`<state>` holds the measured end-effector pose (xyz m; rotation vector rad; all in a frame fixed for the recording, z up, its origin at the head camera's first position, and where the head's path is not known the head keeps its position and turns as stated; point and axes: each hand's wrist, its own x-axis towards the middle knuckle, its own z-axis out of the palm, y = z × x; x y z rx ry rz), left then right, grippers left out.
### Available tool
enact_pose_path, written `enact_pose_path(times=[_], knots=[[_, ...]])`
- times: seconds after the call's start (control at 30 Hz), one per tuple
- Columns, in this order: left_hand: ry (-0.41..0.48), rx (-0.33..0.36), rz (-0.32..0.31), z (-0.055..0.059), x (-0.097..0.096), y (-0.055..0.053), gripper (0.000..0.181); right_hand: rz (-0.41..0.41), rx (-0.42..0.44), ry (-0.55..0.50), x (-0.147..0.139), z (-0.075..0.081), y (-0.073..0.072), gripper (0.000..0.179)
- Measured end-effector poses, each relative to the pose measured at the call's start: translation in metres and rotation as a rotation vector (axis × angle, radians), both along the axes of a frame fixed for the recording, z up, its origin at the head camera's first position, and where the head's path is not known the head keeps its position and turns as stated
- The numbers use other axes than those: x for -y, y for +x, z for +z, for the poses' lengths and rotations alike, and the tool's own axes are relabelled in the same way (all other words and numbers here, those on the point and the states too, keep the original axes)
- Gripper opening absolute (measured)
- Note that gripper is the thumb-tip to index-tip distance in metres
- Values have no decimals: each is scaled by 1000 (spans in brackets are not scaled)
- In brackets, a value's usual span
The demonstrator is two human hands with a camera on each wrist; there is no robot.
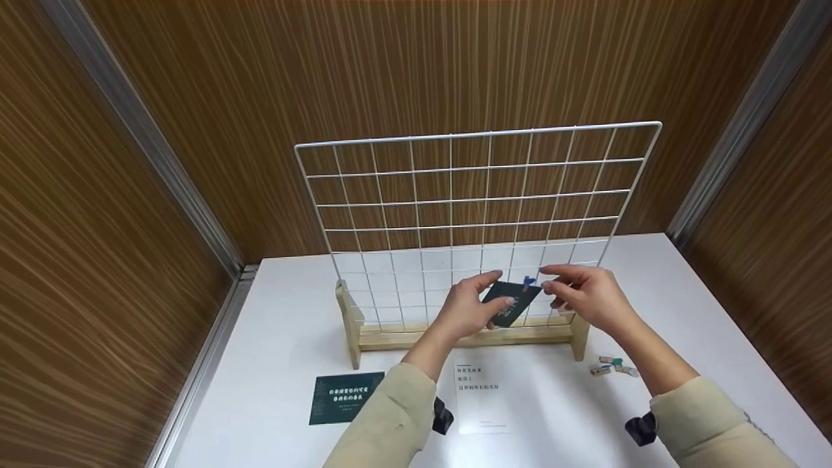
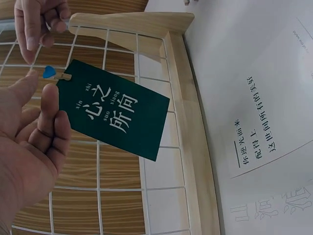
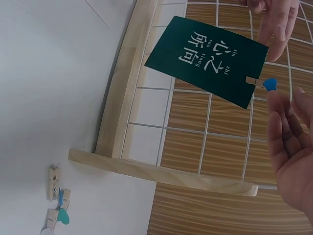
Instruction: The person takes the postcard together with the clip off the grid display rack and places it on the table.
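A dark green card (image 2: 112,107) with white lettering stands tilted in front of the white wire grid (image 1: 474,169). A small wooden clothespin with a blue heart (image 2: 49,72) bites its top edge, overlapping the grid wires. My left hand (image 1: 465,305) is at the card's upper left corner. Its thumb overlaps the card in the head view, but the right wrist view shows that thumb off the card's face. My right hand (image 1: 591,296) is beside the heart, thumb and index parted, fingertips right at it without pinching it.
Wooden feet and a crossbar (image 1: 465,338) hold the grid up on the white table (image 1: 286,312). Another green card (image 1: 344,396) lies front left, a white sheet with text (image 1: 478,403) in front centre. Several clothespins (image 1: 614,367) lie at the right. Wood-grain walls (image 1: 195,65) surround the table.
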<state>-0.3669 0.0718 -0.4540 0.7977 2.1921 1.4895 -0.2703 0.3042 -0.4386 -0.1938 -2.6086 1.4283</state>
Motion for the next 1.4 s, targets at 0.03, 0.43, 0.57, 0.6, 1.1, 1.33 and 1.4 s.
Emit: enact_pose_path(times=[0.03, 0.43, 0.57, 0.6, 1.1, 1.33, 1.4], knots=[[-3, 3, 6, 0, -1, 0, 58, 0, -1, 8, 1, 0, -1, 33], [21, -34, 89, -8, -4, -6, 40, 53, -110, 168, 13, -5, -14, 29], [26, -54, 104, -11, -5, -6, 35, 63, -122, 226, 16, -8, -15, 31], [27, -59, 106, -12, -5, -6, 33, 65, -123, 237, 16, -9, -15, 32], [67, -97, 139, -17, -8, -3, 22, 62, -147, 351, 19, -16, -12, 31], [53, -86, 145, -18, -11, -1, 21, 45, -169, 342, 17, -19, -10, 27], [55, -90, 146, -19, -12, -1, 21, 39, -174, 339, 17, -20, -10, 25]])
